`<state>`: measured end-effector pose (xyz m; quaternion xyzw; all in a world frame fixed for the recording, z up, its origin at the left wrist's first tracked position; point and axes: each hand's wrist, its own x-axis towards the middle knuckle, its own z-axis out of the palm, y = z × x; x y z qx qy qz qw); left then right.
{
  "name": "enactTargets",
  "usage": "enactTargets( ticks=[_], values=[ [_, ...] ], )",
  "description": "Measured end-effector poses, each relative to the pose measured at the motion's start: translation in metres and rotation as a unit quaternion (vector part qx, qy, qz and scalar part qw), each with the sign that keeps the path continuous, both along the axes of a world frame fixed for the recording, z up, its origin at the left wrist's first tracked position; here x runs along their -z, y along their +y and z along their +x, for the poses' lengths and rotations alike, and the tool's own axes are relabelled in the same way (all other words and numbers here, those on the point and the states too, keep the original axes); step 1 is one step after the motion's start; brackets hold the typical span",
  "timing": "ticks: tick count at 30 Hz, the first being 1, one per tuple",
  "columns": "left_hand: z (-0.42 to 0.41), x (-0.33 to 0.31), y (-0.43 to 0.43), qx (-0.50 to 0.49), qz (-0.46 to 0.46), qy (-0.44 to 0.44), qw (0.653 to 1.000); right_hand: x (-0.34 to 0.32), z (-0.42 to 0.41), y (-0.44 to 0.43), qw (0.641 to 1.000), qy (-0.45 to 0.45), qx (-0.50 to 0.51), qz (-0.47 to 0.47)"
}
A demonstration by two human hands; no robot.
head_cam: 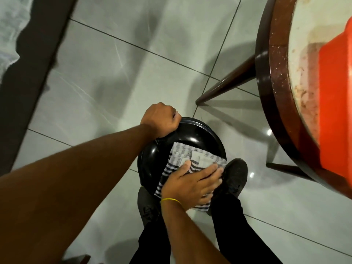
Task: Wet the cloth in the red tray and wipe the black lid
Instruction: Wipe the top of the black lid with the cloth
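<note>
A person is standing on a pale tiled floor (118, 60) beside a round wooden table (276, 77), where the red tray (335, 96) is sitting at the right edge of view, well apart from the work in hand. Held out in the air above the person's dark shoes (233, 178), the black lid (152, 168) is being wiped rather than resting on any surface. The left hand (161, 119) is closing in a fist over the lid's far rim, gripping it and taking its weight, while the right hand (192, 184), a thin yellow band at its wrist, is lying flat with fingers spread, pressing the striped cloth (187, 156) against the glossy near side. Whether the cloth is wet cannot be told from here. With the wiping apparently under way and much of the lid's surface still uncovered, the risk is judged to lie in that single grip: a damp, shiny rim could be slipping under the downward push of the wiping hand, dropping the lid onto the hard tiles or the feet, and the loosely folded cloth could be sliding off the lid's edge.
</note>
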<state>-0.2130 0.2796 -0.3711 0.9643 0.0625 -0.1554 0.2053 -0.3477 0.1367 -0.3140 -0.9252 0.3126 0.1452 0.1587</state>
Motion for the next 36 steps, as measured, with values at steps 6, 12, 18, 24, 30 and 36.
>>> enactTargets(
  ticks=[6, 12, 18, 24, 30, 36],
  values=[
    [0.003, -0.004, 0.004, 0.008, -0.008, 0.003, 1.0, -0.035, -0.003, -0.023, 0.984, 0.156, -0.066, 0.057],
    [0.003, -0.007, 0.001, 0.01, -0.009, 0.019, 1.0, -0.039, 0.023, -0.116, 0.59, 0.031, -0.8, 0.107],
    [0.0, -0.007, -0.001, 0.003, -0.013, 0.012, 1.0, 0.022, 0.098, -0.082, 0.101, -0.012, -0.993, 0.054],
    [0.001, -0.008, -0.003, -0.013, -0.015, 0.01, 1.0, 0.033, 0.083, -0.082, 0.28, -0.048, -0.949, 0.136],
    [0.007, -0.008, 0.001, -0.103, -0.084, 0.096, 0.986, 0.029, 0.058, -0.052, 0.682, -0.087, -0.717, 0.116],
    [0.021, -0.001, 0.013, -0.253, -0.206, 0.219, 0.92, 0.022, 0.059, -0.02, 0.905, -0.069, -0.418, 0.026]
  ],
)
